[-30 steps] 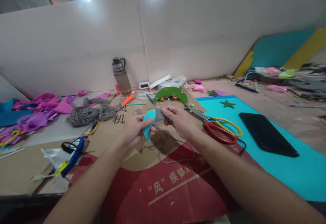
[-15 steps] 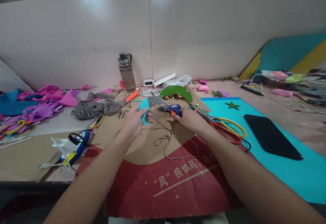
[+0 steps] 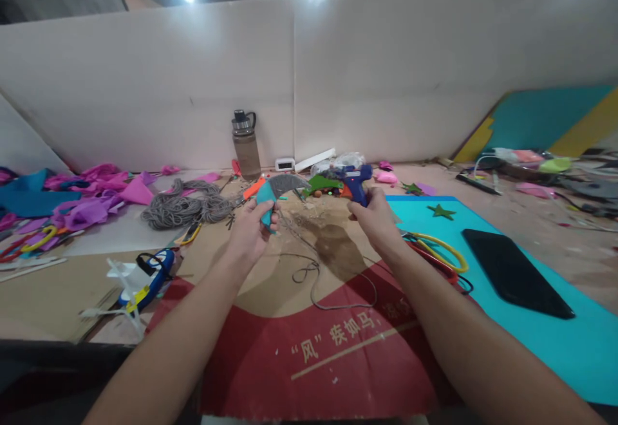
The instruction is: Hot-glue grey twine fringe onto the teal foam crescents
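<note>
My left hand point(image 3: 255, 226) pinches the teal end of a curved, crescent-like piece point(image 3: 265, 194). Grey cord point(image 3: 286, 183) covers the far part of that piece, and a loose strand trails from it down onto the cardboard point(image 3: 261, 293). In my right hand point(image 3: 374, 214) is a blue glue gun point(image 3: 356, 183), raised above the cardboard with its nozzle pointing left, apart from the piece. Behind the glue gun lies a green curved piece point(image 3: 321, 185), partly covered by it. Scissors with red and yellow handles point(image 3: 447, 251) lie under my right forearm, their blades hidden.
A skein of grey cord point(image 3: 186, 206) and an orange utility knife point(image 3: 254, 188) lie left of my hands. A bottle point(image 3: 246, 148) stands at the back. On the right, a blue sheet point(image 3: 487, 322) bears a phone point(image 3: 516, 272) and a green star point(image 3: 441, 212). Felt scraps point(image 3: 87, 203) cover the far left.
My right hand has lifted the glue gun up and to the right, away from the curved piece. My left hand has shifted slightly left with the piece, and the view has tilted up.
</note>
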`<action>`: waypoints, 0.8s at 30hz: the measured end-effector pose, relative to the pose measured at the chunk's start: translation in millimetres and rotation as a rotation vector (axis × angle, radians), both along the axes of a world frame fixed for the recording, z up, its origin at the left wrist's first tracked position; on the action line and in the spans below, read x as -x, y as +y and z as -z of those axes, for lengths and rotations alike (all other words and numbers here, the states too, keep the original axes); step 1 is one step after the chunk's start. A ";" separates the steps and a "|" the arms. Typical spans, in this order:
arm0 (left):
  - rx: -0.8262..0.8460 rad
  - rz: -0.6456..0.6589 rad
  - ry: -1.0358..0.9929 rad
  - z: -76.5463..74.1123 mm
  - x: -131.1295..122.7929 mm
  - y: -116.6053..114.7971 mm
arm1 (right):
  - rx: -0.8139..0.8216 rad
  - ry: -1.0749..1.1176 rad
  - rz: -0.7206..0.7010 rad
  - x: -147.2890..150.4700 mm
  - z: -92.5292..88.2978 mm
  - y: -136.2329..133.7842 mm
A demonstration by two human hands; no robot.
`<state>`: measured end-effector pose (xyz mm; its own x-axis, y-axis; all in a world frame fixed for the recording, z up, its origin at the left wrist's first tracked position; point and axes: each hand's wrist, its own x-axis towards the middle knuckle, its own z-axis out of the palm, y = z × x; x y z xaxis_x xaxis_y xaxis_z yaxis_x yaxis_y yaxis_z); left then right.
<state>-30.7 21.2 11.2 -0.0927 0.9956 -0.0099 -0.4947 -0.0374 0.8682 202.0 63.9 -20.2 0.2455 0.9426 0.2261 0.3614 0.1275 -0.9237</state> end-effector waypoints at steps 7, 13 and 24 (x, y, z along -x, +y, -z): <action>-0.001 0.015 -0.004 4.6 -0.8 4.5 | 0.056 0.527 -0.242 8.2 -24.4 -20.3; 0.022 -0.086 0.111 6.0 -0.4 5.8 | -0.093 0.464 -0.300 12.9 -37.2 -39.1; 0.052 -0.185 0.371 6.9 -3.7 0.2 | -0.267 -0.166 -0.435 18.3 -31.0 -51.8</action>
<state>-27.0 21.4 4.3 -0.2770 0.9608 0.0078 -0.1369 -0.0475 0.9895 183.7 12.0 10.8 -0.2144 0.8536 0.4747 0.3616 0.5209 -0.7733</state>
